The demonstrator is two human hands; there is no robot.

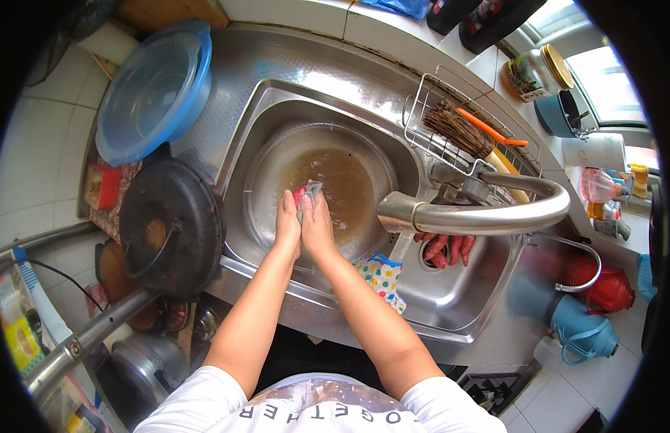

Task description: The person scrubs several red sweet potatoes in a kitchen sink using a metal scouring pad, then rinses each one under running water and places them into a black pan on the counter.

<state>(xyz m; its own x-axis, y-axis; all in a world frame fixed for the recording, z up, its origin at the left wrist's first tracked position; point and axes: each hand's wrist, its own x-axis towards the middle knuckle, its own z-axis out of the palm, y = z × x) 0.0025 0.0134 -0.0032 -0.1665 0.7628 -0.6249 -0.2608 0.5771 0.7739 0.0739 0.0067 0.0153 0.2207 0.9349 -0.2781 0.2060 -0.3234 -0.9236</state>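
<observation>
My left hand and my right hand are pressed together above a round metal basin in the large sink bowl. Between the palms is a reddish root, probably a sweet potato and mostly hidden by the fingers. A grey scouring cloth is wrapped against it on the right hand's side. Murky brown water stands in the basin below the fingertips. To the right, several red sweet potatoes lie around the drain of the small sink bowl.
A curved metal faucet reaches over the sink divider, where a dotted cloth hangs. Behind it, a wire rack holds a straw brush and an orange-handled tool. Blue plastic basins and a black pan stand left.
</observation>
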